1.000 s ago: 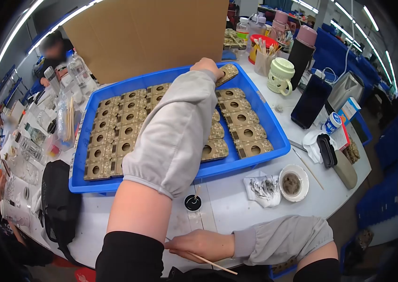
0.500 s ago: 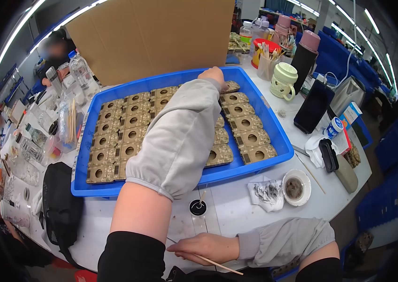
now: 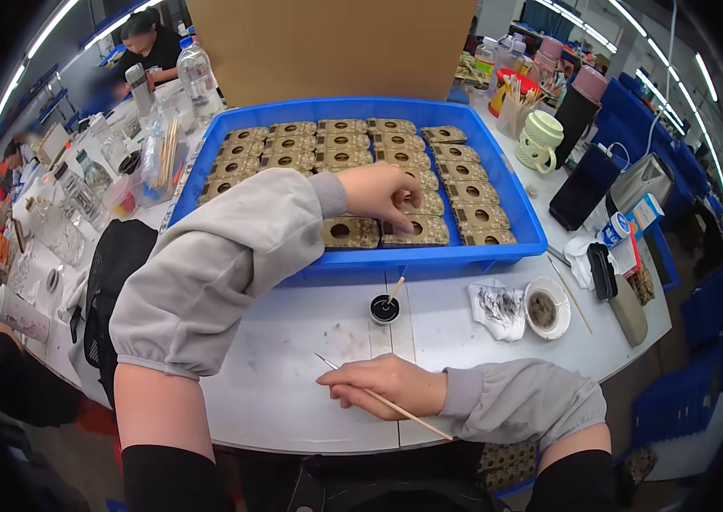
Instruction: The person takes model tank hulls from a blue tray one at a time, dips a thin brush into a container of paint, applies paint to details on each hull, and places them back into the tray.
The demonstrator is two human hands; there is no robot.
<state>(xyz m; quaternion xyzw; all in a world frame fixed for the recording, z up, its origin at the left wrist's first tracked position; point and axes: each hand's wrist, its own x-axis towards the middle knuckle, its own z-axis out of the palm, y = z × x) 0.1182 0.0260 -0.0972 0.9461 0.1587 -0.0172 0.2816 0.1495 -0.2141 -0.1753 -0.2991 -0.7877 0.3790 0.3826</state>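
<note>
Rows of camouflage-patterned pieces with round holes lie in a blue tray (image 3: 541,247). Over the tray's front part is my left hand (image 3: 380,193), thumb and fingers apart and curved above a camouflage piece (image 3: 426,230) in the front row; no piece is lifted. Low over the table, my right hand (image 3: 387,386) pinches a thin paintbrush (image 3: 408,416), its tip pointing up and left. A small cup of black paint (image 3: 384,309) with a stick in it stands between the tray and my right hand.
A stained tissue (image 3: 498,312) and a white bowl (image 3: 547,307) sit right of the paint. Farther right are a phone (image 3: 585,189) and a green mug (image 3: 539,141). Bottles and a black bag (image 3: 118,282) are at left. A co-worker (image 3: 151,53) sits beyond.
My left hand has come back from the tray's far right corner to its front rows, leaving a piece in that corner. The view has shifted, and the whole brush in my right hand now shows.
</note>
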